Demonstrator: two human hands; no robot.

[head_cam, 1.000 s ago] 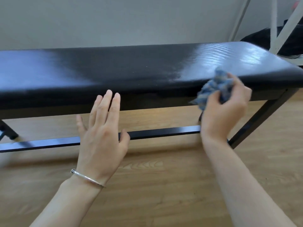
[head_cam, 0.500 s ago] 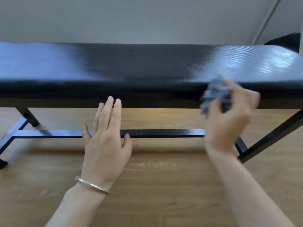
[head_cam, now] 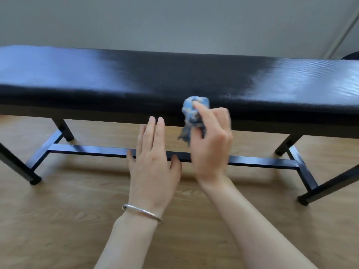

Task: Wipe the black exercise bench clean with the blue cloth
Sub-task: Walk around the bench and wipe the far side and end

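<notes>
The black exercise bench [head_cam: 174, 78] stretches across the view, its padded top shiny at both ends. My right hand [head_cam: 211, 144] grips the bunched blue cloth [head_cam: 194, 115] against the bench's near side edge, around the middle. A corner of the cloth hangs below my fingers. My left hand [head_cam: 153, 164] hovers flat and empty just left of the right hand, fingers together, below the bench edge. A silver bangle sits on my left wrist.
Black metal legs and a low crossbar [head_cam: 93, 150] run under the bench above a wooden floor [head_cam: 58, 220]. A pale wall [head_cam: 174, 22] stands close behind. A white slanted bar [head_cam: 342, 30] shows at the top right.
My right hand has carried the cloth leftward along the bench's near edge, from the right end to the middle. The view has shifted too, showing more of the bench's left legs.
</notes>
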